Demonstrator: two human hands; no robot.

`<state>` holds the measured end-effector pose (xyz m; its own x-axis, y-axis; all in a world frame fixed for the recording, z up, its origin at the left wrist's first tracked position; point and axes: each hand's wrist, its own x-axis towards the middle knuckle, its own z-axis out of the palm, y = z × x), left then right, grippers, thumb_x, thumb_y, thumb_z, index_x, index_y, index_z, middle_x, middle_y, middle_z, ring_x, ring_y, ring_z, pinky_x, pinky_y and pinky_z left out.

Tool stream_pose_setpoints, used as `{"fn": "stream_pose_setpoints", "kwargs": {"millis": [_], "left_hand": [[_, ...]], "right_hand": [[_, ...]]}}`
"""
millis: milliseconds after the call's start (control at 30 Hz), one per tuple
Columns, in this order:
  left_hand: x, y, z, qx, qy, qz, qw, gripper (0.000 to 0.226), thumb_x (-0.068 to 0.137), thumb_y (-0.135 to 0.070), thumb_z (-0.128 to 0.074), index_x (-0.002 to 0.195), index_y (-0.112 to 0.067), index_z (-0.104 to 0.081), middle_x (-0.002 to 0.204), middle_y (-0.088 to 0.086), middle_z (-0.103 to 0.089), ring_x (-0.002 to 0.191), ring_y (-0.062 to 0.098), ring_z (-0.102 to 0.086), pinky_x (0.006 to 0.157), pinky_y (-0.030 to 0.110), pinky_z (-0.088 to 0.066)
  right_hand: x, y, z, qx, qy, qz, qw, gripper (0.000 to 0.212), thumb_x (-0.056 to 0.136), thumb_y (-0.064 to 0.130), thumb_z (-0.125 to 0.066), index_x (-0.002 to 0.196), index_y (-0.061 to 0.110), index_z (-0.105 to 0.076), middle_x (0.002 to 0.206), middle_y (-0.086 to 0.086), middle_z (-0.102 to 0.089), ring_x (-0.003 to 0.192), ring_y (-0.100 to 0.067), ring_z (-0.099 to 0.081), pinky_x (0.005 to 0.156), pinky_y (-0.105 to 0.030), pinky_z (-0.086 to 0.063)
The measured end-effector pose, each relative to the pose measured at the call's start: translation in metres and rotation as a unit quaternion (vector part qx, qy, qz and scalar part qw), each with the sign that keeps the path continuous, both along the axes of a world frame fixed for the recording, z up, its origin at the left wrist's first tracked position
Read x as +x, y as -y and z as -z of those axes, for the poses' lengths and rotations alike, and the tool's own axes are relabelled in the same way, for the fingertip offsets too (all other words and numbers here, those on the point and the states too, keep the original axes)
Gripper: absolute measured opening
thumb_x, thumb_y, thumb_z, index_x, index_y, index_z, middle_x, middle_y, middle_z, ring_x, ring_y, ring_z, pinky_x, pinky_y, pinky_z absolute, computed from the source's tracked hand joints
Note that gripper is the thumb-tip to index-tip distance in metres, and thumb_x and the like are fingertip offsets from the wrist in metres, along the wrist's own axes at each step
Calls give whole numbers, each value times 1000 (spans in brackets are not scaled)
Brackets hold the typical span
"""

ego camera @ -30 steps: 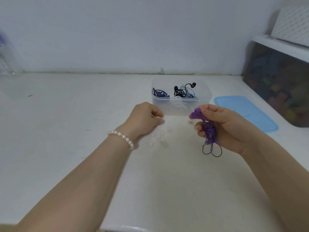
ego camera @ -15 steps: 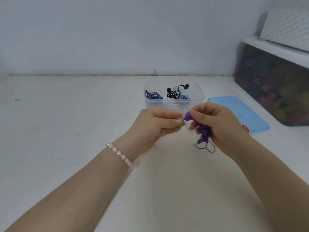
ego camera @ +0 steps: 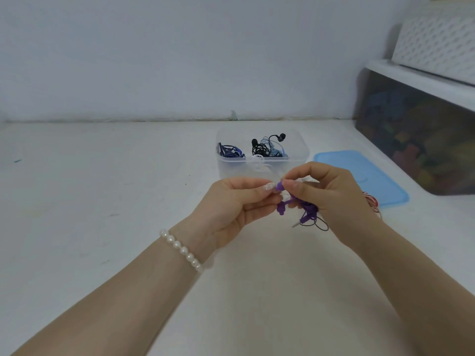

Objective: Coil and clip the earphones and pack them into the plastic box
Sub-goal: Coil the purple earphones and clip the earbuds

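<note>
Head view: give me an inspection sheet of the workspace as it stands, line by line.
Surface: white table, a few small dark marks on it.
Job's things: purple earphones coiled in the hands, plug and a loop hanging below; clear plastic box behind, open, holding dark blue, black and light blue earphone bundles.
Clutter: blue lid flat to the right of the box; red-and-white cord partly hidden behind the right wrist.
Grippers: left hand pinches something at the purple earbud end, too small to tell what; right hand holds the coil.
Cables: only the earphone cords.
Surroundings: white wall; dark storage bin at right under a white shelf.
</note>
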<state>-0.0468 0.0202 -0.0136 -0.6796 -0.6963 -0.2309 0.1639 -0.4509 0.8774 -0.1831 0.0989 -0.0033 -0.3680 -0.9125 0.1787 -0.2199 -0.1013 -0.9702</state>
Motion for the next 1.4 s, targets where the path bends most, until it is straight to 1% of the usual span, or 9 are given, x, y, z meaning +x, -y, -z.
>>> {"fn": "stream_pose_setpoints", "kwargs": {"millis": [100,233,600,767,867,1000,1133,1267,1400], "left_hand": [[-1,0,0,7,-5,-4,1000,10,82,1,-58,88,3,-66,65,5,-70,59,10,-68,57,19,-55],[-1,1,1,21,-10,-3,1000,10,81,0,-58,88,3,-66,66,5,-71,59,10,-67,59,19,-56],[-5,-2,3,78,-41,-12,996,12,80,1,-57,85,3,-67,68,6,-71,59,10,-67,62,18,-56],[-6,-3,6,121,-68,-10,990,15,82,1,-55,92,5,-66,73,8,-70,62,10,-67,63,19,-57],[-6,-4,6,131,-78,-3,988,15,84,2,-52,92,5,-66,72,8,-69,62,10,-67,67,20,-57],[-7,-7,5,142,-90,1,986,17,86,4,-49,93,5,-65,70,8,-69,62,11,-68,67,19,-57],[-7,-8,2,142,-99,1,985,18,87,5,-47,94,7,-64,69,8,-68,62,15,-70,68,19,-57],[-7,-9,3,134,-104,9,985,20,85,4,-48,98,8,-64,79,12,-68,74,22,-71,71,21,-57],[-7,-9,3,120,-110,7,987,22,85,4,-49,100,10,-63,88,15,-67,79,23,-70,75,22,-56]], "right_hand": [[1,1,1,-2,-18,6,1000,17,76,13,-69,63,25,-68,63,-10,-66,54,-14,-61,57,-24,-46],[1,1,2,-17,-45,19,999,14,79,11,-67,70,21,-65,54,2,-65,52,-10,-61,52,-19,-45],[4,1,1,-15,-84,29,996,13,82,11,-64,72,20,-65,57,9,-68,53,-8,-64,48,-25,-46],[6,2,4,-35,-68,37,996,13,82,3,-62,74,13,-64,57,12,-68,48,-8,-64,44,-16,-43],[7,4,7,-41,-56,52,996,16,82,3,-62,72,14,-64,59,11,-69,48,-8,-64,41,-18,-43],[9,6,8,-64,-25,63,996,19,82,-2,-61,69,12,-64,55,10,-68,44,-7,-60,46,-9,-40],[10,7,9,-68,-16,77,995,22,82,0,-61,68,16,-65,55,10,-68,44,-6,-60,46,-10,-41],[12,7,11,-70,-18,102,992,23,83,3,-62,67,18,-65,55,9,-67,44,-6,-59,39,-16,-41],[11,7,10,-80,-26,107,991,21,82,1,-62,68,16,-65,56,9,-67,44,-7,-59,42,-16,-43]]}}
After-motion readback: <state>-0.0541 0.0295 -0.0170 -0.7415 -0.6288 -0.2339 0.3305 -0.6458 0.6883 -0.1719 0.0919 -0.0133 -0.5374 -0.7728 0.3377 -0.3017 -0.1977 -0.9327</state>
